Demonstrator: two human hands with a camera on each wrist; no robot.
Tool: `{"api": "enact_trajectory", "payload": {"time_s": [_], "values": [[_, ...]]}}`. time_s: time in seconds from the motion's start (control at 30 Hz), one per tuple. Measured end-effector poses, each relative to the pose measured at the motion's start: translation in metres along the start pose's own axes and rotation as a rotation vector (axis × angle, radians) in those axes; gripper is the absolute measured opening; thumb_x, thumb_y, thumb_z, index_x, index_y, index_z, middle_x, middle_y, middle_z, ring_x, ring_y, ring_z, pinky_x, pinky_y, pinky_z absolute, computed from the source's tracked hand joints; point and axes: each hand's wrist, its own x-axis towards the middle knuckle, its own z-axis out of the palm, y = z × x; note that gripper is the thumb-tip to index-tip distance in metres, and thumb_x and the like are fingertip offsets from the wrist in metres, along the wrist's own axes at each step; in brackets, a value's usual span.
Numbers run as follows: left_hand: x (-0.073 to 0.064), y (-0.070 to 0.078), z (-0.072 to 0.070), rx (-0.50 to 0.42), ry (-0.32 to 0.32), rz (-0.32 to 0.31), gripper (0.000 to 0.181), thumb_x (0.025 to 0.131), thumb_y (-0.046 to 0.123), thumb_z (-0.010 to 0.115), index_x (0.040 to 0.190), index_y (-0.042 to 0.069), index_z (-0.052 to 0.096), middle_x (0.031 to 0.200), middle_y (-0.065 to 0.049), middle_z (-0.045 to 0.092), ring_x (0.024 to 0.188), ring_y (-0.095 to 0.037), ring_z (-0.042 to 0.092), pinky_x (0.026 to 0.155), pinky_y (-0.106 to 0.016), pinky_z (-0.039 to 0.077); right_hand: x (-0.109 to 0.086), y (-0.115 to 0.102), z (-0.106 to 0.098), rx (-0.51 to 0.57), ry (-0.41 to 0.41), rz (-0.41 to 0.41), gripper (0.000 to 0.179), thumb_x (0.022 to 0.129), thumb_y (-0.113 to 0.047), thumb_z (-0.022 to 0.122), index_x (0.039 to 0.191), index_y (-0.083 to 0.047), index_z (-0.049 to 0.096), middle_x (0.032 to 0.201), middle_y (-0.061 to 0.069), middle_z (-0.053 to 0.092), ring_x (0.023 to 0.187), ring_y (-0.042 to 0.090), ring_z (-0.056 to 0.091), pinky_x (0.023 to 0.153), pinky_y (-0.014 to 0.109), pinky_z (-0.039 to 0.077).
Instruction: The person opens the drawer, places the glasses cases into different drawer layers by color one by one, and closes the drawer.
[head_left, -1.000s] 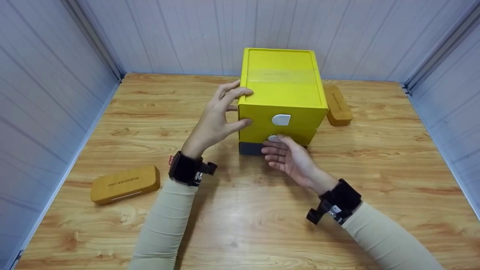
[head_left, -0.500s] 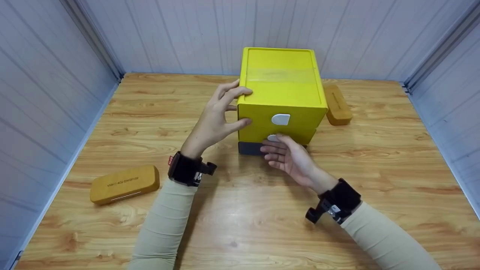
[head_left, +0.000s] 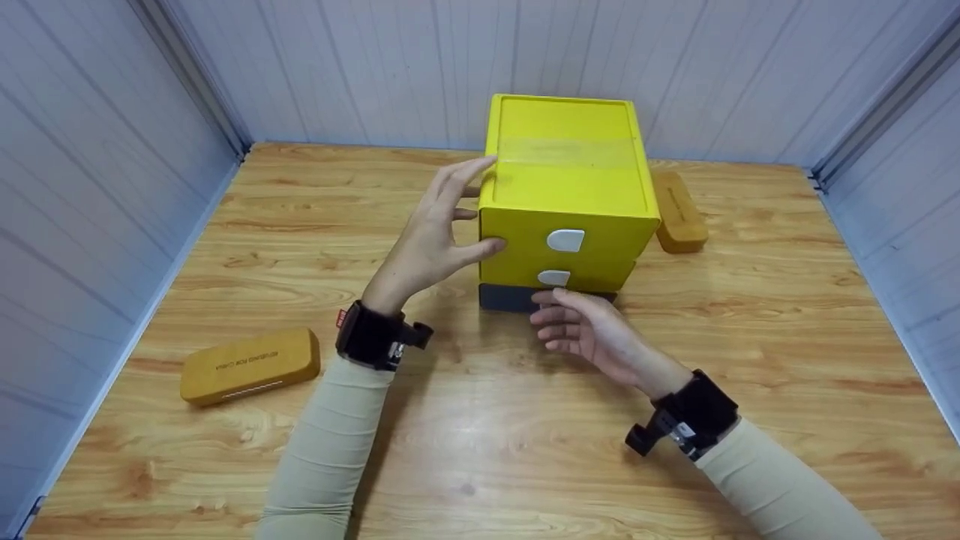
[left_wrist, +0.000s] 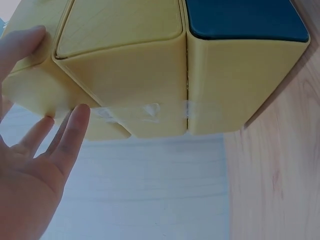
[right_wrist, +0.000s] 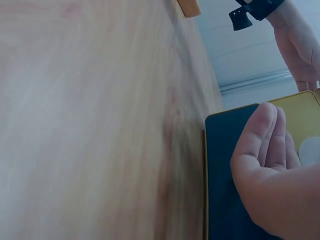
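A yellow box of three stacked drawers [head_left: 566, 180] stands on the table; its lowest drawer front [head_left: 502, 297] is dark blue-grey. White half-round handles mark the top drawer [head_left: 566, 240] and the middle drawer [head_left: 553, 278]. At the box's left side is my left hand [head_left: 424, 244], its fingers stretched along the side and top edge and its thumb at the front corner. My right hand [head_left: 592, 330] hovers before the lowest drawer, just under the middle handle, fingers loosely bent with nothing held. In the right wrist view it covers part of the dark drawer front [right_wrist: 225, 175].
A mustard-brown oblong case [head_left: 251, 366] with printed lettering lies at the left of the wooden table [head_left: 480, 465]. Another such case [head_left: 681, 212] lies right of the box. Pale panel walls [head_left: 360, 67] enclose the back and sides. Clear tape [left_wrist: 150, 111] runs across the box.
My right hand has come off the middle drawer's handle, moving slightly down and right. My left index finger has shifted back along the top edge. The drawers look unmoved.
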Motion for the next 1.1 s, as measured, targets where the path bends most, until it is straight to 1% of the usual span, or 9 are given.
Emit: {"api": "enact_trajectory", "payload": {"time_s": [0.03,0.13,0.27,0.33,0.5,0.6,0.73,0.93,1.1], "values": [[0.000,-0.001,0.000,-0.002,-0.004,-0.009,0.095,0.088,0.014,0.089,0.165,0.029,0.036,0.160,-0.002,0.039,0.132,-0.021,0.056,0.103,-0.034,0.057,-0.001,0.001,-0.002,-0.003,-0.001,-0.002,0.047,0.112,-0.034,0.053,0.143,0.000,0.058,0.114,0.008,0.074,0.098,0.020,0.071,0.089,0.030,0.061],[0.000,-0.005,0.001,-0.013,-0.022,-0.033,0.103,0.085,0.017,0.092,0.167,0.031,0.031,0.163,-0.003,0.036,0.133,-0.023,0.056,0.105,-0.039,0.056,-0.002,0.005,-0.007,-0.013,-0.003,-0.006,0.041,0.111,-0.031,0.055,0.138,-0.001,0.061,0.112,0.008,0.075,0.097,0.020,0.072,0.089,0.031,0.061],[-0.002,-0.011,0.002,-0.030,-0.058,-0.057,0.111,0.084,0.024,0.093,0.169,0.034,0.023,0.167,-0.005,0.032,0.136,-0.023,0.055,0.107,-0.042,0.055,-0.004,0.009,-0.012,-0.030,-0.002,-0.003,0.041,0.111,-0.030,0.056,0.139,-0.001,0.061,0.111,0.007,0.075,0.097,0.021,0.072,0.089,0.032,0.062],[-0.003,-0.014,0.003,-0.046,-0.077,-0.078,0.114,0.083,0.026,0.094,0.169,0.038,0.019,0.168,-0.003,0.031,0.137,-0.021,0.055,0.109,-0.042,0.054,-0.004,0.011,-0.014,-0.032,0.002,0.003,0.043,0.110,-0.031,0.057,0.141,0.000,0.061,0.110,0.007,0.075,0.097,0.021,0.072,0.089,0.032,0.062],[-0.004,-0.019,0.007,-0.107,-0.098,-0.096,0.120,0.081,0.026,0.095,0.169,0.043,0.014,0.170,0.000,0.028,0.138,-0.016,0.055,0.111,-0.035,0.052,-0.006,0.016,-0.018,-0.022,0.019,0.020,0.047,0.110,-0.030,0.058,0.143,0.003,0.058,0.107,0.006,0.075,0.094,0.020,0.073,0.088,0.033,0.063],[-0.005,-0.021,0.009,-0.127,-0.099,-0.089,0.125,0.079,0.022,0.097,0.169,0.043,0.012,0.170,-0.001,0.029,0.139,-0.017,0.054,0.110,-0.032,0.052,-0.007,0.018,-0.021,-0.020,0.025,0.030,0.048,0.111,-0.028,0.057,0.144,0.006,0.055,0.108,0.008,0.075,0.095,0.021,0.073,0.090,0.035,0.063],[-0.007,-0.025,0.013,-0.138,-0.089,-0.087,0.129,0.079,0.017,0.097,0.169,0.043,0.008,0.171,-0.002,0.030,0.142,-0.019,0.052,0.110,-0.033,0.052,-0.007,0.021,-0.023,-0.021,0.038,0.052,0.048,0.111,-0.026,0.055,0.145,0.008,0.051,0.108,0.010,0.074,0.096,0.023,0.074,0.091,0.036,0.063],[-0.014,-0.029,0.019,-0.108,-0.066,-0.113,0.131,0.080,0.013,0.095,0.170,0.041,0.005,0.175,0.000,0.022,0.143,-0.019,0.051,0.110,-0.032,0.051,-0.003,0.022,-0.025,-0.029,0.055,0.079,0.050,0.112,-0.022,0.053,0.148,0.011,0.045,0.110,0.013,0.073,0.094,0.024,0.075,0.089,0.037,0.064],[-0.017,-0.034,0.026,-0.099,-0.061,-0.134,0.128,0.081,0.010,0.094,0.171,0.037,0.007,0.176,0.004,0.019,0.147,-0.022,0.047,0.111,-0.032,0.051,-0.001,0.024,-0.028,-0.028,0.066,0.092,0.050,0.112,-0.021,0.051,0.150,0.011,0.044,0.112,0.016,0.072,0.095,0.027,0.076,0.090,0.040,0.064]]}}
